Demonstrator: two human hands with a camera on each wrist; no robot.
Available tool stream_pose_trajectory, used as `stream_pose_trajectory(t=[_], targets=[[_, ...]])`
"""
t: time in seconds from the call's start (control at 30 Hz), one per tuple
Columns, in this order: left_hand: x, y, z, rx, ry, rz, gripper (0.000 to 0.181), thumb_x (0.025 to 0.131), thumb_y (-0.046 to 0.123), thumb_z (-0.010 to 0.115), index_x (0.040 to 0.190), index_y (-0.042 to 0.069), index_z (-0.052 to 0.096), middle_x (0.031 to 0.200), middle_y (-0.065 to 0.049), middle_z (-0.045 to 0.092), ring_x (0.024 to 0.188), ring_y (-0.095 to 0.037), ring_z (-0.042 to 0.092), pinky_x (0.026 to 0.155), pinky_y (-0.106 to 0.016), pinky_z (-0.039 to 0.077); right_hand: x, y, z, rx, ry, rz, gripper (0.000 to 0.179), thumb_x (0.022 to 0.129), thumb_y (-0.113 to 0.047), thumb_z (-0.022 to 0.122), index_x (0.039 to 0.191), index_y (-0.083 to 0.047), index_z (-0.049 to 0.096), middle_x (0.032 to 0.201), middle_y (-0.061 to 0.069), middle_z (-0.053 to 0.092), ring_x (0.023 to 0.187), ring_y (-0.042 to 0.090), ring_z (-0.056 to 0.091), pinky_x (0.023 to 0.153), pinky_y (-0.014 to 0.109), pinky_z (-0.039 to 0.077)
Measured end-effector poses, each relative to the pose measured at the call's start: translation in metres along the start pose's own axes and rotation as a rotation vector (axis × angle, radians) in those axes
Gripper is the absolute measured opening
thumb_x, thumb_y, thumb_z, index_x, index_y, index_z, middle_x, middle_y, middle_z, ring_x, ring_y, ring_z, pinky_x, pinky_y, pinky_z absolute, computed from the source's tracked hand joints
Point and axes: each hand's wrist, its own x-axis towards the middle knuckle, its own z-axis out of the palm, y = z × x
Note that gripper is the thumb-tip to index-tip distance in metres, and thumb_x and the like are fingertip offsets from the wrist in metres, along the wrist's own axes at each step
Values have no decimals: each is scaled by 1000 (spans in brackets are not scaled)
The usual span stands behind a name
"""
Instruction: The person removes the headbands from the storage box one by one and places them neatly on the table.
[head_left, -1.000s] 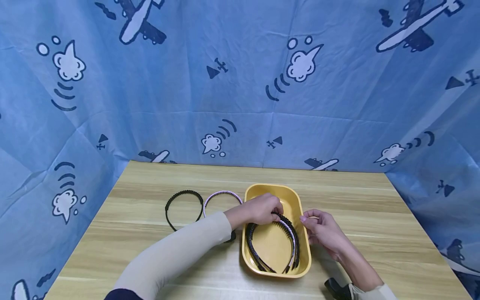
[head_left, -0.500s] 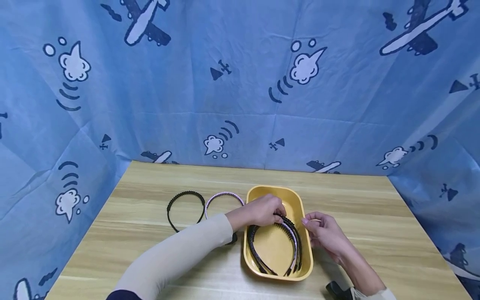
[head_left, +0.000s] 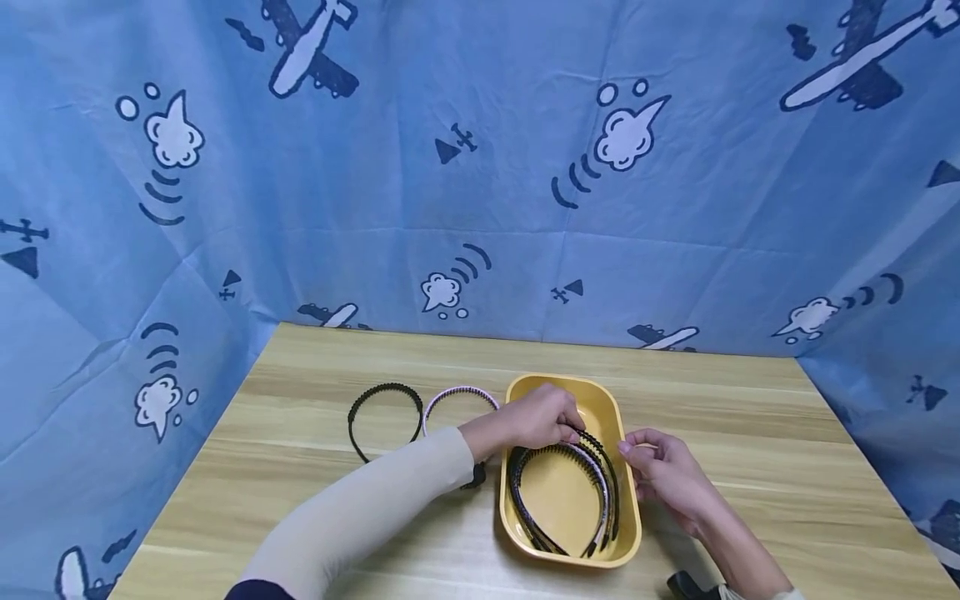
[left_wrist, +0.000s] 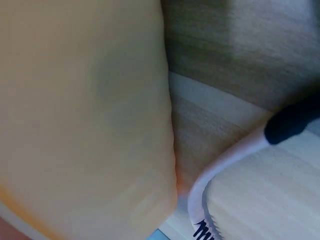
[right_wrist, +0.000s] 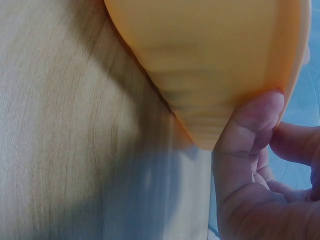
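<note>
In the head view my left hand (head_left: 543,415) reaches into a yellow plastic tray (head_left: 570,562) and pinches the top of a black headband (head_left: 610,467) with toothed edges. Other black headbands and a lilac headband (head_left: 592,465) lie nested around it in the tray; the overlap hides how many. My right hand (head_left: 663,471) grips the tray's right rim, its thumb over the edge. The right wrist view shows those fingers (right_wrist: 255,112) pressed to the tray's outer wall (right_wrist: 215,55). From the left wrist, the tray's wall (left_wrist: 85,120) covers my left hand.
Left of the tray, a black headband (head_left: 385,386) and a lilac headband (head_left: 459,389) lie on the wooden table (head_left: 300,367), partly hidden by my left sleeve (head_left: 375,508). A blue printed curtain (head_left: 510,167) stands behind the table.
The head view has shifted, so everything sits further right in it. Black headbands under my left hand have spread toward the tray's right wall. My right hand keeps hold of the rim.
</note>
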Motion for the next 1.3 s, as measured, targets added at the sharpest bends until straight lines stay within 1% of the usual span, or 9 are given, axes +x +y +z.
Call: stream_pose_trajectory(t=[0.17,0.4,0.53,0.63,0.77,0.9,1.1,1.2,1.3], targets=[[1,2,-4,-23,6,-13,19,95,14,78,114,12,82,99,1,77,84,-2,65,77,-7,49,0,-1,-1,3,-6,-4,33,109,-16,56,129,9,48,84,-4,63,68,7,59,60,26,56],[2,4,-11,-48,36,20,21,97,14,77,115,6,81,98,-5,77,78,-2,56,71,-8,43,1,-4,-2,-7,2,-7,32,110,-16,55,127,9,48,84,-4,62,69,8,60,59,26,57],[1,5,-16,-49,53,32,20,97,14,77,114,6,81,97,-4,77,76,-2,55,67,-9,42,1,-4,-2,-13,-1,-4,31,109,-16,56,127,9,49,85,-4,64,70,8,61,60,27,57],[1,6,-17,-37,61,35,19,97,15,76,114,8,82,99,-2,78,79,-2,60,70,-8,44,1,-3,-1,-11,-4,-7,31,109,-17,56,127,8,50,85,-4,64,70,8,62,60,27,57],[0,7,-18,-35,61,35,20,99,16,75,116,9,81,103,-1,78,89,-5,67,78,-6,47,1,-3,-1,0,-9,-11,29,110,-17,55,125,7,50,84,-5,65,69,7,61,59,26,57],[-1,7,-17,-29,65,33,20,99,17,74,117,9,81,105,-1,78,94,-7,69,82,-8,49,1,-2,0,2,-10,-10,28,110,-17,55,124,7,50,83,-6,65,69,6,61,59,26,57],[-3,7,-16,-10,78,40,21,100,19,73,117,10,81,105,-1,77,96,-8,69,84,-9,50,0,-1,0,-5,-12,-1,28,109,-17,56,124,6,51,83,-5,64,70,7,60,60,27,56],[-2,9,-19,-7,99,55,22,100,19,73,118,9,81,105,-2,76,95,-9,69,83,-10,50,1,-2,-1,-3,-18,-1,27,110,-17,55,124,5,50,83,-5,65,70,7,60,60,27,57],[-1,10,-22,-6,114,65,22,100,19,73,118,9,81,104,-2,75,93,-9,67,81,-10,49,2,-4,-2,8,-24,-6,25,110,-16,54,124,5,50,82,-6,67,70,7,61,60,27,57]])
